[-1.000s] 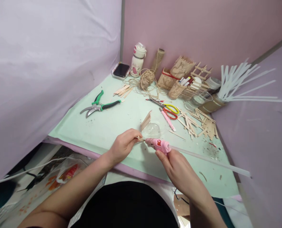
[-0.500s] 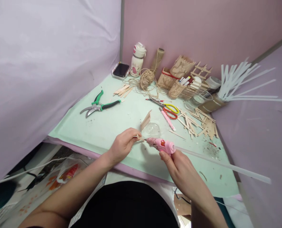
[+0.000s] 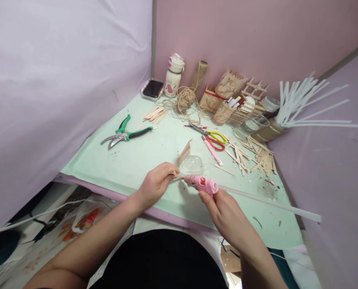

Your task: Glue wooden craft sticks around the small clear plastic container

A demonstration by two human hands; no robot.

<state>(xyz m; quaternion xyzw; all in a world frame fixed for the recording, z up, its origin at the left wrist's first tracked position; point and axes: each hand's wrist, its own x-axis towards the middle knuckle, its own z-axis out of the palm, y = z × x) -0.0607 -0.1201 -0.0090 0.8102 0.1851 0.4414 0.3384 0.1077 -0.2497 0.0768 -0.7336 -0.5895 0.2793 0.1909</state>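
Observation:
My right hand [image 3: 224, 212] grips a pink glue gun [image 3: 201, 183] with a long clear glue stick [image 3: 266, 204] sticking out of its back toward the right. Its nozzle points left at a small wooden piece [image 3: 175, 174] pinched in the fingers of my left hand [image 3: 155, 184]. Both hands hover just above the mint-green table mat [image 3: 137, 160], near its front edge. Just behind them stand a clear plastic dome [image 3: 192, 164] and a short wooden stick piece [image 3: 185, 153].
Green-handled pruning shears [image 3: 125, 133] lie at the left. Scissors [image 3: 213, 139], a pink craft knife [image 3: 212, 150] and loose wooden sticks [image 3: 254, 154] lie at the right. Twine [image 3: 185, 100], a bottle [image 3: 173, 76], a phone [image 3: 153, 88], stick baskets [image 3: 224, 98] and a jar of glue sticks [image 3: 287, 114] line the back.
The glue gun shifted slightly right and then came back left, its glue stick swinging with it. My left hand has stayed in place on the small piece.

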